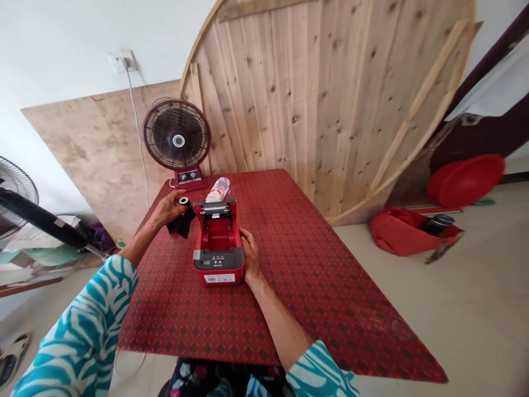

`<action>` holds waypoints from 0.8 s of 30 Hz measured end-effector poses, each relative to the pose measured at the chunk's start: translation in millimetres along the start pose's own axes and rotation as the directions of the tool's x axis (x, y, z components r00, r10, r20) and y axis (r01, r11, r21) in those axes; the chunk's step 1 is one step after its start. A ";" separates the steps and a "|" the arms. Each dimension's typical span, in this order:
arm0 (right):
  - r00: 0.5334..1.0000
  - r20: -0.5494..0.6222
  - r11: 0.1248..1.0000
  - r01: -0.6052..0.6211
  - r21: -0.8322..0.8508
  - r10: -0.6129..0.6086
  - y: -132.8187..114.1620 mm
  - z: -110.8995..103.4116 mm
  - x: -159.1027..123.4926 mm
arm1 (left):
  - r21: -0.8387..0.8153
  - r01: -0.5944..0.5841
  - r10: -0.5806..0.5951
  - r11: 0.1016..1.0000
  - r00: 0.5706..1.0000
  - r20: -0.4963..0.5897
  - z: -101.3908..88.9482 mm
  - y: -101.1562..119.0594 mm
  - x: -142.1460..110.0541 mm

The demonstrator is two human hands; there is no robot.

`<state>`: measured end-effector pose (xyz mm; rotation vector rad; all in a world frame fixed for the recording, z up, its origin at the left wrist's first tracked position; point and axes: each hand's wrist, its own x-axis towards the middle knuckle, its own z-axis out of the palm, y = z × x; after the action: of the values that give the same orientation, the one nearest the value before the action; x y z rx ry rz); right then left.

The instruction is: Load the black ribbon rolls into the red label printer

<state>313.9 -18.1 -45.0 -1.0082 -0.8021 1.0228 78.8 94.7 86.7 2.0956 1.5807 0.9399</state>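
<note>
A red and dark grey label printer (pixel 219 270) stands on the table with its lid (pixel 215 209) raised at the back. Its inner compartment shows, and I see no roll in it. My left hand (pixel 170 208) is closed round a black roll (pixel 181 220) with a pale core, held just left of the printer. A dark flap hangs down from that roll. My right hand (pixel 250 253) rests along the printer's right side, fingers curled against it near the back; the fingertips are partly hidden.
The table (pixel 322 298) has a red patterned cover. Behind the printer lies a plastic bottle (pixel 218 189), and a fan (pixel 177 138) stands at the far left corner. A large round wooden board (pixel 314 105) leans on the wall. A red bag (pixel 392 231) sits on the floor at right.
</note>
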 end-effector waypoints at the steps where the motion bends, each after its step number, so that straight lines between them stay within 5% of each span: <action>1: 1.000 -0.002 1.000 -0.001 -0.004 0.001 0.7 -0.6 0.2 | 0.053 0.003 -0.004 0.999 1.000 0.023 5.8 -1.3 6.1; 7: 1.000 -0.006 1.000 -0.013 -0.021 0.013 3.6 -2.2 1.2 | 0.303 0.081 -0.100 0.950 0.994 0.048 31.0 -12.8 22.4; 12: 1.000 0.006 0.999 -0.021 -0.025 0.022 1.7 -2.3 0.3 | 0.326 0.122 -0.137 0.938 0.990 0.021 46.7 -28.1 21.1; 18: 0.999 0.014 0.999 -0.034 -0.034 0.034 -2.3 -3.0 -0.2 | 0.096 0.116 -0.111 0.989 0.992 -0.057 26.1 -50.5 19.3; 24: 1.000 0.008 1.000 -0.021 -0.018 0.022 -0.1 -2.9 0.9 | -0.210 0.170 -0.183 0.963 0.982 -0.044 4.9 -82.4 -17.1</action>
<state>316.9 -18.1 -45.8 -1.0305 -0.8103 1.0404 21.1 105.0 26.2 1.7702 1.5960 1.0647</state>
